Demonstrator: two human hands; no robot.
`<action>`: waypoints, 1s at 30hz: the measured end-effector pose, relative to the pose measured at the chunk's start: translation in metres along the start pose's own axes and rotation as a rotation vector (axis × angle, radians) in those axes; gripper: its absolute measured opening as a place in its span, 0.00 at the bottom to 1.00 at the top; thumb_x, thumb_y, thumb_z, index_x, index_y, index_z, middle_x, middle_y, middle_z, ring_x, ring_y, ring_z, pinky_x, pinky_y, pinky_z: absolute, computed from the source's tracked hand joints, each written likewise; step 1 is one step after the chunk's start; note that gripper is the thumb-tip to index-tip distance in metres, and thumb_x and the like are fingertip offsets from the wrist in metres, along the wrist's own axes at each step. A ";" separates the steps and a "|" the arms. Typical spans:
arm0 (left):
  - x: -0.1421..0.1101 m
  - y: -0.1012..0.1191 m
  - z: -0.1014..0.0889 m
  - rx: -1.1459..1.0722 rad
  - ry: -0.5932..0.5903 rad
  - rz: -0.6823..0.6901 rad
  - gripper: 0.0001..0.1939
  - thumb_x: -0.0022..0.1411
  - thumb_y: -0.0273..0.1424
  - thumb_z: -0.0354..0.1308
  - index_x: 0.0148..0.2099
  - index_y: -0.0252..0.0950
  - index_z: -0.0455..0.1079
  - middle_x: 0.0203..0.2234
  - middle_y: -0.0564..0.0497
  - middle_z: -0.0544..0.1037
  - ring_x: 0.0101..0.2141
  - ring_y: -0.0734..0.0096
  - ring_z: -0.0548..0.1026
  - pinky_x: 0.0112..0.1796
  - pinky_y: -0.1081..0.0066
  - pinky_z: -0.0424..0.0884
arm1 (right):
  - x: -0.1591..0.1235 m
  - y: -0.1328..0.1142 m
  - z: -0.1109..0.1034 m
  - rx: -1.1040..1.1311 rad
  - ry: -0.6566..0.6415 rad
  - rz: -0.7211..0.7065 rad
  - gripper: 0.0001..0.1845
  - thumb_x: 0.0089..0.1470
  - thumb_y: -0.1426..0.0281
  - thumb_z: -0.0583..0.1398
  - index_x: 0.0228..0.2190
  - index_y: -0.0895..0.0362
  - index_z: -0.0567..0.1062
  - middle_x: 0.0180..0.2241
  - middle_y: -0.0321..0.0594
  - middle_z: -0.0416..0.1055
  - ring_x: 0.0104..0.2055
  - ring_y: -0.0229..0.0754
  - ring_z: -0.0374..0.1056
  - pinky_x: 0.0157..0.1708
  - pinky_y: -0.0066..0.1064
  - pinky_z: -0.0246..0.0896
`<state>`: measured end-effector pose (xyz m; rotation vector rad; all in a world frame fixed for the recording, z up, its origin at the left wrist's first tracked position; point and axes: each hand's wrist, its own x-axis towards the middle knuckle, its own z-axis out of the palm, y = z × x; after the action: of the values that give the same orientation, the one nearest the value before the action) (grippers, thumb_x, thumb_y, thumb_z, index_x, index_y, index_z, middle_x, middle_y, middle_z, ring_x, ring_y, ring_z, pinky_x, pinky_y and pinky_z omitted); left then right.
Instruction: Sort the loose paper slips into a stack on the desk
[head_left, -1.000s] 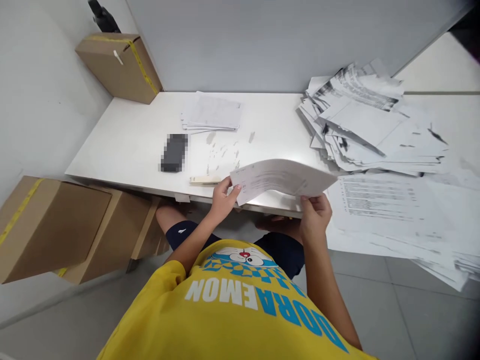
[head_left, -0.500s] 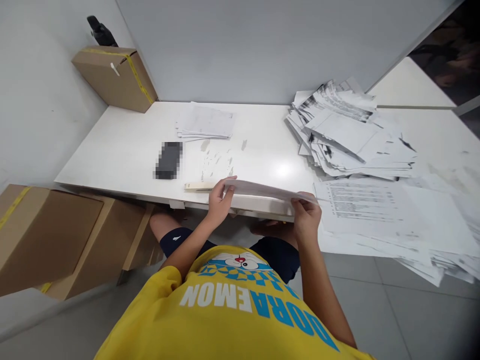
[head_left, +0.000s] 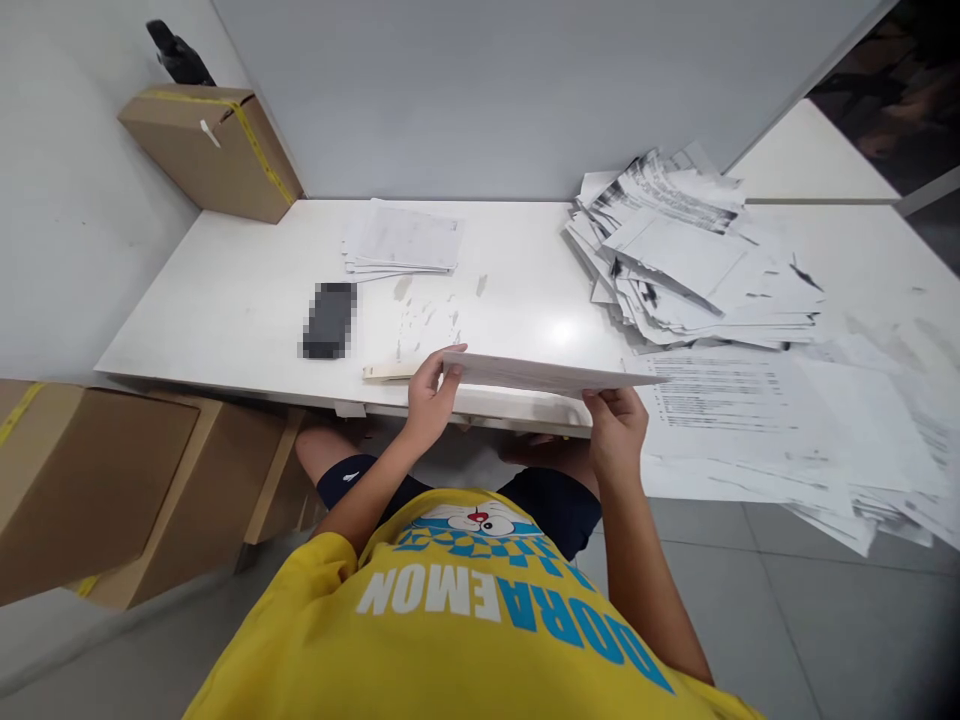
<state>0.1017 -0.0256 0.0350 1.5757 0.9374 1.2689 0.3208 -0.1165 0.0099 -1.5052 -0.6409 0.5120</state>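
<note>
Between my hands a white sheet of paper is held tilted, nearly edge-on to me, above the front edge of the desk. My left hand grips its left end, thumb on the near side. Closed on the right part of the sheet is my right hand, and a corner of the paper sticks out past it. A pale, thin strip-like object lies at the desk edge just left of my left hand. Whether the paper is one sheet or several, I cannot tell.
A messy heap of papers stands at the right, with printed sheets spread in front, some overhanging the edge. Further left are a small paper stack and a blurred dark object. Cardboard boxes stand at the back left and lower left.
The held paper has turned flatter and straighter, its right end now reaching beyond my right hand. Both hands keep their grip. The view has shifted slightly.
</note>
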 end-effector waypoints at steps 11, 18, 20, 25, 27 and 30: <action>-0.044 -0.034 -0.011 0.390 -0.021 0.212 0.33 0.72 0.37 0.49 0.73 0.43 0.41 0.64 0.36 0.65 0.62 0.58 0.67 0.57 0.58 0.70 | 0.002 0.002 -0.026 -0.055 -0.099 0.106 0.12 0.42 0.65 0.65 0.32 0.54 0.76 0.29 0.35 0.75 0.34 0.43 0.69 0.36 0.35 0.63; -0.056 -0.041 -0.019 0.954 -0.461 0.585 0.32 0.70 0.26 0.46 0.73 0.36 0.45 0.62 0.40 0.69 0.66 0.58 0.61 0.64 0.56 0.61 | 0.005 -0.004 -0.058 -0.054 0.047 0.095 0.14 0.38 0.65 0.67 0.31 0.54 0.76 0.27 0.34 0.74 0.32 0.42 0.68 0.35 0.35 0.63; -0.048 -0.039 -0.010 1.066 -0.575 0.540 0.29 0.70 0.26 0.44 0.71 0.32 0.51 0.65 0.40 0.65 0.67 0.57 0.59 0.65 0.56 0.59 | 0.003 -0.007 -0.068 -0.063 0.116 0.057 0.14 0.38 0.66 0.67 0.32 0.54 0.76 0.28 0.34 0.74 0.32 0.42 0.68 0.35 0.35 0.63; -0.030 -0.036 0.014 1.195 -0.675 0.455 0.30 0.67 0.22 0.42 0.69 0.24 0.53 0.68 0.36 0.58 0.69 0.55 0.53 0.66 0.56 0.56 | -0.008 -0.017 -0.090 -0.112 0.225 0.005 0.13 0.40 0.67 0.67 0.33 0.54 0.77 0.28 0.32 0.71 0.32 0.40 0.65 0.36 0.34 0.61; -0.028 -0.037 0.019 1.209 -0.664 0.457 0.31 0.65 0.21 0.42 0.69 0.22 0.52 0.68 0.35 0.57 0.69 0.55 0.52 0.66 0.57 0.56 | -0.011 -0.018 -0.095 -0.109 0.230 0.006 0.12 0.41 0.68 0.67 0.33 0.54 0.77 0.27 0.32 0.70 0.32 0.39 0.65 0.36 0.34 0.61; -0.028 -0.039 0.022 1.220 -0.634 0.466 0.31 0.65 0.20 0.42 0.69 0.22 0.53 0.68 0.36 0.58 0.69 0.55 0.54 0.66 0.57 0.57 | -0.011 -0.016 -0.098 -0.070 0.246 0.012 0.12 0.40 0.68 0.67 0.32 0.54 0.77 0.27 0.31 0.70 0.32 0.40 0.65 0.37 0.35 0.62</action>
<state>0.1169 -0.0426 -0.0127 3.0266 0.9718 0.2598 0.3772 -0.1969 0.0287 -1.6087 -0.4621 0.3094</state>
